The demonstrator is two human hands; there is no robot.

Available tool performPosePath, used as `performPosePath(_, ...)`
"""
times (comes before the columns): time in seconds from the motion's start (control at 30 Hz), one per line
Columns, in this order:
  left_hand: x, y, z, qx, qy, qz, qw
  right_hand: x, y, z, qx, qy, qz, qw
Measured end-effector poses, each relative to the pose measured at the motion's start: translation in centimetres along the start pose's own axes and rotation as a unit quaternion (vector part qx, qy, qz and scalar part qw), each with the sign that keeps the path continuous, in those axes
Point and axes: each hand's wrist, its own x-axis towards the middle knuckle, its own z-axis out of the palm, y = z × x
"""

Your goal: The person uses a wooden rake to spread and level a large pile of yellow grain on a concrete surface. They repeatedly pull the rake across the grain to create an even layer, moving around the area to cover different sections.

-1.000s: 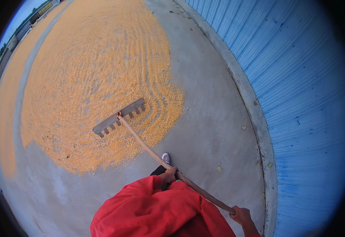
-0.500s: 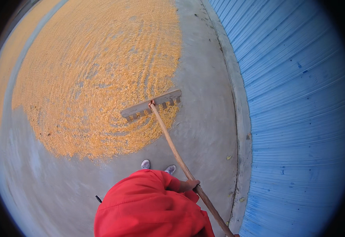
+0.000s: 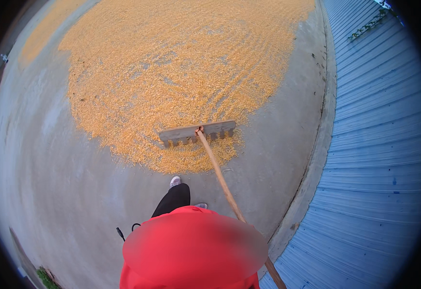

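A wooden rake lies with its toothed head [image 3: 197, 133] on the near edge of a wide layer of yellow grain [image 3: 181, 72] spread over a concrete floor. Its long handle [image 3: 222, 180] slants down to the right and passes behind my red top [image 3: 193, 245]. Neither my left hand nor my right hand shows; the red top hides where they hold the handle. One dark trouser leg [image 3: 173, 198] and pale shoes [image 3: 174, 181] stand just short of the grain.
A blue corrugated metal wall [image 3: 379, 144] runs along the right, with a raised concrete kerb [image 3: 316, 159] at its foot. Bare grey concrete [image 3: 51, 183] lies to the left of the grain. A thin dark cord [image 3: 123, 232] dangles at my left side.
The rake head has come nearer to my feet, to the near edge of the grain. The view has swung. My hands, seen on the handle before, are now hidden.
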Motion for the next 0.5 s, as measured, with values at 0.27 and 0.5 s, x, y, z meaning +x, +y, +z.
performPosePath(0.27, 1.5, 15.5, -2.3, -0.175, -0.044, 0.104, 0.978, 10.3, -6.7, -18.4, -0.089, 0.119, -0.078, 0.986)
performPosePath(0.5, -2.5, 31.4, -10.4, -0.221, 0.126, 0.197, 0.947, 13.9, -19.8, -29.9, -0.085, 0.200, -0.268, 0.939)
